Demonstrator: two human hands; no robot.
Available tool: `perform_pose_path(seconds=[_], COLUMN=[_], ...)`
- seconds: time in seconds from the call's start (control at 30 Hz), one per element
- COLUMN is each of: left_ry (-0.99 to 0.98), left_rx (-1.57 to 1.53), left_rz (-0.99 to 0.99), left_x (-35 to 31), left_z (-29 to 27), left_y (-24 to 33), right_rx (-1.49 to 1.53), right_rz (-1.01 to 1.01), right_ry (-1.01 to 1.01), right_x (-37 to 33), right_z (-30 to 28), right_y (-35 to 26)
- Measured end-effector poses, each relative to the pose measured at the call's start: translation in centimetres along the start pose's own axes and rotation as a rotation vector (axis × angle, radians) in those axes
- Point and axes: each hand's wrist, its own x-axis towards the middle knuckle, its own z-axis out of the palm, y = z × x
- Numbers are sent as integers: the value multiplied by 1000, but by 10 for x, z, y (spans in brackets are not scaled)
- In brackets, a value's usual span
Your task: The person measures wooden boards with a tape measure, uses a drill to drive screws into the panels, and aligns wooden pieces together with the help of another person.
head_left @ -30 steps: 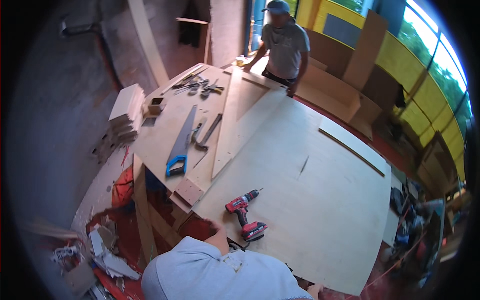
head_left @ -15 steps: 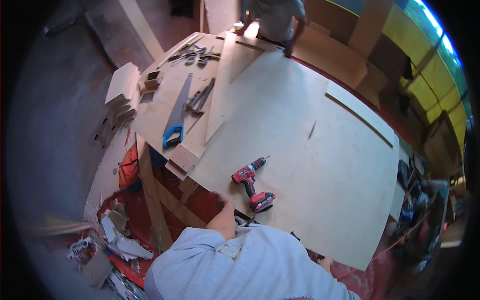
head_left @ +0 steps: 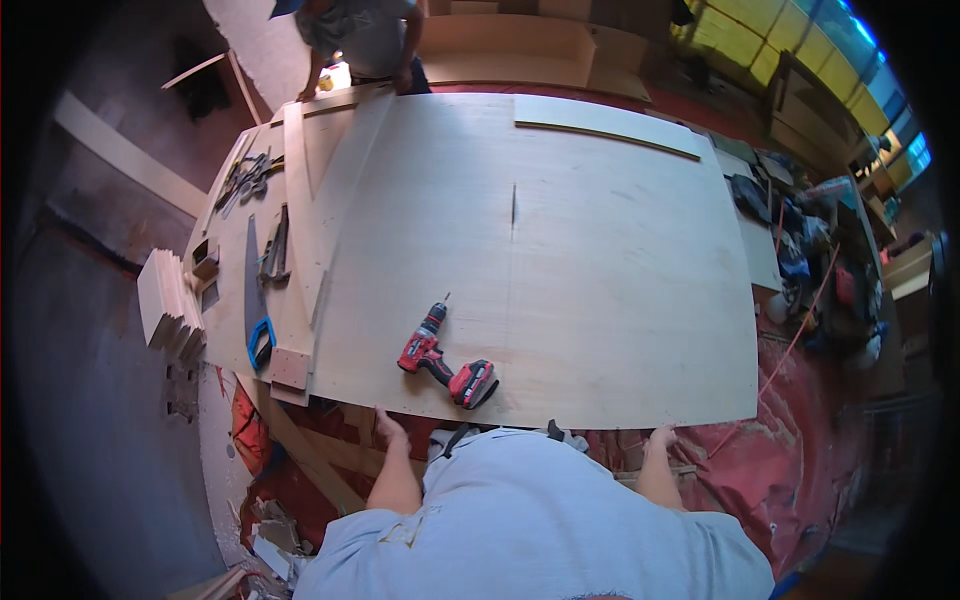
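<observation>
A large pale plywood sheet (head_left: 600, 300) lies in front of me on the worktable. My left hand (head_left: 391, 434) is at its near edge, left of my body, with the fingertips partly hidden at the rim. Farther right along that edge, my right hand (head_left: 660, 440) grips the sheet, its fingers tucked underneath out of sight. On the sheet between my hands rests a red and black cordless drill (head_left: 436, 355), lying on its side with its bit pointing away from me.
Left lie a handsaw (head_left: 255, 300), hammers (head_left: 275, 250), pliers (head_left: 250, 178) and a small wood block (head_left: 290, 370). Stacked boards (head_left: 170, 300) stand beyond. A narrow board (head_left: 605, 138) lies along the far edge. A co-worker (head_left: 365, 45) stands far left. Scraps and red sheeting (head_left: 790, 430) cover the floor.
The view has turned to the right and squared up with the sheet. My left hand, blurred and off the edge before, is now at the edge. The right hand stays at the edge.
</observation>
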Motion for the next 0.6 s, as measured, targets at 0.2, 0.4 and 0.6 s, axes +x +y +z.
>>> perform_pose_path(seconds=[0.2,0.4,0.6], left_ry=[-114,16,-95], left_rx=[-344,-613,-669], left_rz=[-58,-67,-41], left_x=[46,89,137], left_z=[-95,-172,-219], left_y=[8,62,124], right_rx=[-288,105,163], right_rz=[-160,61,30], right_ry=[41,-154,-139], right_x=[8,-27,-112], right_z=[-3,-1,17], right_y=[11,17,72])
